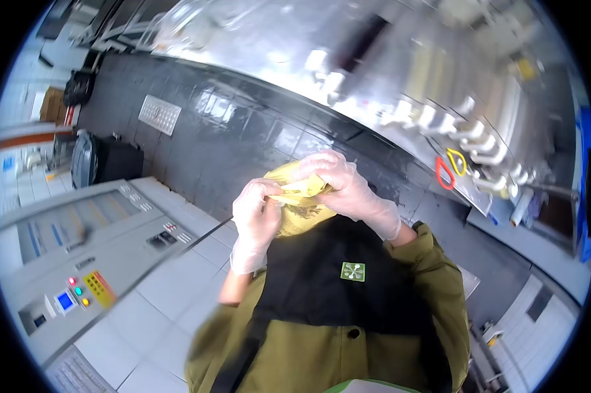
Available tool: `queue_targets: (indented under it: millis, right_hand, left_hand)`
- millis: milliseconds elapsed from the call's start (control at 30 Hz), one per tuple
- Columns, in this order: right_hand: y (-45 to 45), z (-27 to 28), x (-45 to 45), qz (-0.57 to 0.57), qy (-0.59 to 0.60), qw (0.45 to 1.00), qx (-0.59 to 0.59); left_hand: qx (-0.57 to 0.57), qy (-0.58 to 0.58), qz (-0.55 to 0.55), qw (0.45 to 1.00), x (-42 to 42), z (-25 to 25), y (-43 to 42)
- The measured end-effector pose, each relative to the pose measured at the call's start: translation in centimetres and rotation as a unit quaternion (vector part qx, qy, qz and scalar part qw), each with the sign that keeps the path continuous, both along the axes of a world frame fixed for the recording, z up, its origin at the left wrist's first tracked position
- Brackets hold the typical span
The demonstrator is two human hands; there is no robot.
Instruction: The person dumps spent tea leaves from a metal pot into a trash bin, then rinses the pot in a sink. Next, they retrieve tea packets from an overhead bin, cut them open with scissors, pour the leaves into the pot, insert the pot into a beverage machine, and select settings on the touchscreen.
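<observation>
Between my two gloved hands, in front of the black apron, is a yellow bag (305, 219) with dark print on it. My left hand (255, 219), in a clear glove, pinches the left side of the bag's gathered top edge. On the right side of that edge, my right hand (334, 180) is closed on the yellow material, its fingers bent over the top. The lower part of the bag hangs against the apron. Whatever is inside the bag is hidden.
A metal counter (269, 65) crosses the top, with a row of white-handled items (456, 128) and red (444, 173) and yellow loops (456, 162). On the left stand a grey control cabinet (131, 242) and a black bin (115, 160). The tiled floor (203, 164) looks wet.
</observation>
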State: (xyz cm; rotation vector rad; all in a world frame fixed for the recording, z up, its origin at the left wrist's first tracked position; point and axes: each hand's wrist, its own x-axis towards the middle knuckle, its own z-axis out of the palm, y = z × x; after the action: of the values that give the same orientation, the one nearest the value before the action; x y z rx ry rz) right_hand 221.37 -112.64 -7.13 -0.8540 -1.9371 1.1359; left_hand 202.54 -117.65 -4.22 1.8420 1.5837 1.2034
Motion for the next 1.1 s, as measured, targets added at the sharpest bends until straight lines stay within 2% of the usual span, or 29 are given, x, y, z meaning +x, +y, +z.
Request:
queue_targets:
  millis: [133, 167, 300, 333, 433, 533, 667, 833, 933, 967, 1033, 1100]
  right_hand:
    - [0.7, 0.3, -10.0, 0.095, -0.023, 0.995, 0.002]
    - [1.2, 0.4, -12.2, 0.122, -0.039, 0.992, -0.001]
    - [5.0, 3.1, -19.8, 0.256, -0.04, 0.964, -0.059]
    - [6.6, 3.7, -21.5, 0.294, -0.068, 0.953, -0.017]
    - [10.1, 5.5, -27.4, 0.334, -0.142, 0.922, -0.134]
    - [14.4, 4.0, -32.9, 0.388, -0.162, 0.902, -0.094]
    - [20.5, 2.7, -42.9, 0.39, -0.102, 0.914, -0.049]
    - [31.4, 3.3, -58.7, 0.445, -0.033, 0.894, -0.038]
    - [36.8, 3.7, -68.0, 0.472, -0.037, 0.876, -0.094]
    - [38.5, 3.8, -71.1, 0.48, -0.034, 0.871, -0.097]
    - [42.2, 4.2, -77.5, 0.492, -0.051, 0.865, -0.081]
    - [45.7, 3.3, -84.2, 0.498, -0.055, 0.861, -0.09]
  left_hand:
    - [-0.065, -0.066, 0.087, 0.992, -9.3, -0.1, -2.2]
    - [-0.054, -0.047, 0.105, 0.992, -11.4, 0.4, -2.2]
    - [-0.033, -0.061, 0.107, 0.992, -18.8, 1.5, -1.2]
    - [-0.022, -0.059, 0.11, 0.992, -20.7, 1.8, -0.6]
    - [-0.009, -0.059, 0.113, 0.992, -26.1, 1.5, 2.2]
    - [-0.019, -0.066, 0.115, 0.991, -31.4, 0.8, 5.4]
    - [-0.037, -0.042, 0.109, 0.992, -41.3, 1.1, 11.9]
    - [-0.137, 0.017, 0.139, 0.981, -55.2, 3.6, 21.0]
    - [-0.192, 0.01, 0.188, 0.963, -63.2, 5.8, 26.0]
    - [-0.146, -0.003, 0.173, 0.974, -66.1, 5.7, 27.7]
    - [-0.147, 0.003, 0.138, 0.98, -72.4, 6.1, 31.3]
    - [-0.101, 0.013, 0.176, 0.979, -78.0, 5.3, 35.0]
